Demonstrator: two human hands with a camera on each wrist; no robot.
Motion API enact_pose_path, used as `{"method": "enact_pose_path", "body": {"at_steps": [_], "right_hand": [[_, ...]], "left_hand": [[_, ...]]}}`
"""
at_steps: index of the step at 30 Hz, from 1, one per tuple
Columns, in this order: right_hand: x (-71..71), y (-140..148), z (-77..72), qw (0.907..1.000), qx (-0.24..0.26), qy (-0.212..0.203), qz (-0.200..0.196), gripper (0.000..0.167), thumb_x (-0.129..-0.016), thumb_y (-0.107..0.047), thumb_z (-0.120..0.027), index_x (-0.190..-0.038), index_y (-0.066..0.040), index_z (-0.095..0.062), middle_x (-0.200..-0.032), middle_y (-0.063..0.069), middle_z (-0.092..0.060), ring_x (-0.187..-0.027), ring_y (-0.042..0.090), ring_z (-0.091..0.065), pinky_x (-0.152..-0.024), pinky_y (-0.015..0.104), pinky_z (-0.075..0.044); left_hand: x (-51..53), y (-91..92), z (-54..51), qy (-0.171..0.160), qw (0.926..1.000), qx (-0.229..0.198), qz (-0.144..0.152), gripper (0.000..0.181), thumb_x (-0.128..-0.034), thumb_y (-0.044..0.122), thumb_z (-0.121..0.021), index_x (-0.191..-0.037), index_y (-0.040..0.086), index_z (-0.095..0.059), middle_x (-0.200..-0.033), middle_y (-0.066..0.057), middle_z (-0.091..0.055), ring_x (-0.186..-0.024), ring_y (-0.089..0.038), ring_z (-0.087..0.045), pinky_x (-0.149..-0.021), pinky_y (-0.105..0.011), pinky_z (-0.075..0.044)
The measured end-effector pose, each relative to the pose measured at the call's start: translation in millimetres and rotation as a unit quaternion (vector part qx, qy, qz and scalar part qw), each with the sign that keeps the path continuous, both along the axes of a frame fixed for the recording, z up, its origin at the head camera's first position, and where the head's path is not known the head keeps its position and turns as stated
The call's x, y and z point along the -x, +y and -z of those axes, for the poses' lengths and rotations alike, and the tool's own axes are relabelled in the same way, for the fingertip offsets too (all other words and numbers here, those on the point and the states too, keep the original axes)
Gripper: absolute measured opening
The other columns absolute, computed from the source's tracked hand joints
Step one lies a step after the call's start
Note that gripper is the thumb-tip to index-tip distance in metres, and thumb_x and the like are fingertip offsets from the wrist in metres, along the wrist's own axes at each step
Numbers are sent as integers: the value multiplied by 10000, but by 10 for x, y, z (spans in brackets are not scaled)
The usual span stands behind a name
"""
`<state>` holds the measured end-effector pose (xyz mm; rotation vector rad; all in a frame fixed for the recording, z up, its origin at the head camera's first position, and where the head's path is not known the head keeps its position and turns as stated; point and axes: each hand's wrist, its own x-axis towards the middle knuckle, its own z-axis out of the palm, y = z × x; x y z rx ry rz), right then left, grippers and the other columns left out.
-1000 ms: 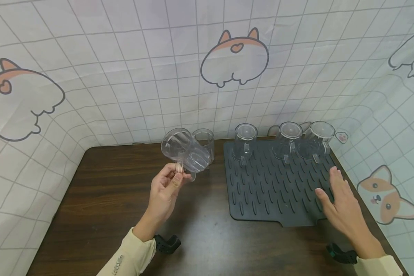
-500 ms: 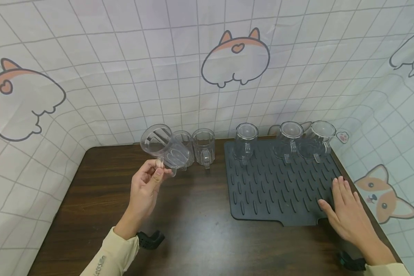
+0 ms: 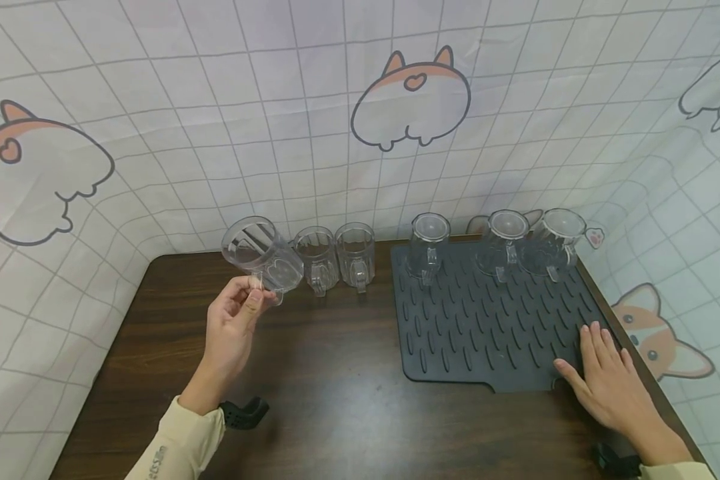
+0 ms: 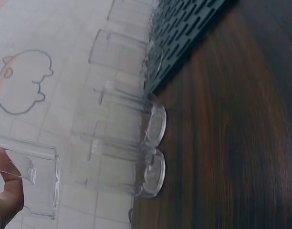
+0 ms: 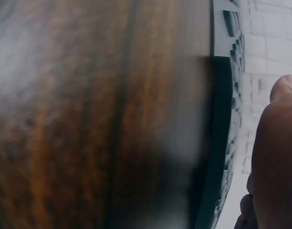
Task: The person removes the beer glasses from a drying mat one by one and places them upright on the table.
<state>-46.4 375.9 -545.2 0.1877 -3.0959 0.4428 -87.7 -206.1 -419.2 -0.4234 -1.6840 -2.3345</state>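
Observation:
My left hand (image 3: 235, 313) pinches the handle of a clear glass mug (image 3: 263, 252), which is tilted above the table's back left, its mouth facing up and left. Just right of it two more glass mugs, one (image 3: 317, 257) beside the other (image 3: 356, 253), stand upright on the wood with handles toward me. In the left wrist view the held mug (image 4: 41, 179) shows at the lower left, with my thumb and fingers at its handle. At the right, my right hand (image 3: 612, 380) rests with straight fingers on the front right corner of a dark ribbed drying mat (image 3: 468, 333).
Along the mat's back edge several glass mugs stand upside down: one at the left (image 3: 429, 247), one toward the right (image 3: 504, 247) and one at the corner (image 3: 555, 243). A grid-patterned cloth wall (image 3: 276, 133) closes the back and sides of the dark wooden table (image 3: 348, 400).
My left hand has carried the mug leftward, so both standing mugs now show beside it. The right hand has lowered onto the mat's corner and shifted slightly toward me.

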Motion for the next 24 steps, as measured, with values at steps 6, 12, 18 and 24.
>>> {"method": "enact_pose_path", "body": {"at_steps": [6, 12, 18, 24], "right_hand": [[-11, 42, 37, 9995, 21, -308, 43, 872, -1101, -497, -397, -1594, 134, -51, -1650, 414, -33, -1560, 575, 3, -1174, 803, -54], [-20, 75, 65, 9979, 40, -640, 101, 889, -1104, -519, -362, -1588, 143, -19, -1649, 413, 20, -1554, 580, 44, -1158, 816, -51], [-34, 76, 85, 9978, 29, -651, 141, 907, -1097, -541, -367, -1595, 127, -9, -1659, 394, 39, -1561, 565, 54, -1175, 804, -5], [-49, 62, 76, 9980, -32, -603, 165, 919, -1092, -547, -382, -1595, 130, -15, -1659, 396, 29, -1563, 563, 37, -1173, 806, -19]], "left_hand": [[5, -67, 13, -257, 9990, 246, -260, 134, -1047, -7, -535, -1012, 99, -609, -947, 17, -674, -960, -82, -706, -948, -207, -580], [29, -152, 82, -345, 9986, 293, -272, 122, -1053, 7, -531, -1013, 89, -613, -952, 21, -685, -958, -81, -711, -945, -217, -584], [88, -227, 194, -512, 9971, 383, -411, 106, -1054, 8, -529, -1010, 77, -596, -935, 20, -685, -932, -77, -704, -914, -218, -590], [163, -265, 286, -663, 9959, 417, -455, 77, -1049, 30, -553, -1005, 78, -594, -925, 27, -686, -924, -75, -693, -910, -211, -590]]}}
